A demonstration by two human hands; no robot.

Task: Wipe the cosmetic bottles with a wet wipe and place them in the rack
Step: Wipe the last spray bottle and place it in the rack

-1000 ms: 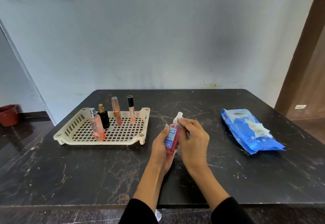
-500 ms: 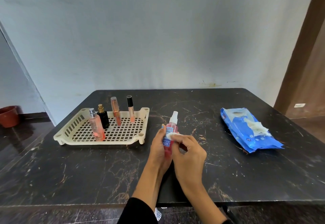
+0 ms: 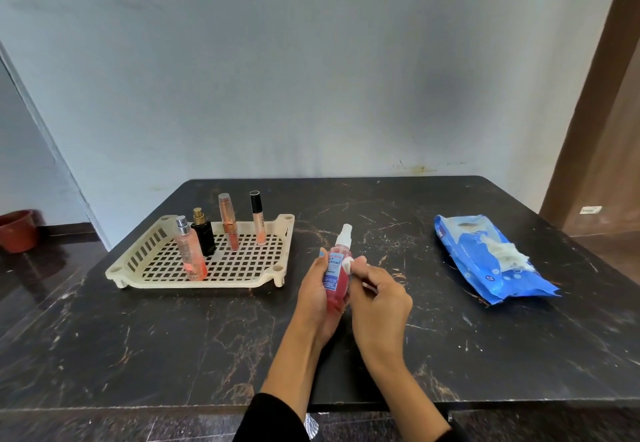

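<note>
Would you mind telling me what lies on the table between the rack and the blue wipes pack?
Head view: only the hands, left and right, holding the red spray bottle; the table there is otherwise bare.

The right hand [image 3: 379,299], which a second ago pinched the wet wipe [image 3: 347,264] around the white spray cap of the pink bottle [image 3: 336,275], now sits lower, pressing the wipe against the bottle's upper body just below the neck. The cap, covered earlier, stands bare above the fingers. The left hand [image 3: 317,294] holds the bottle more upright than a second ago.
</note>
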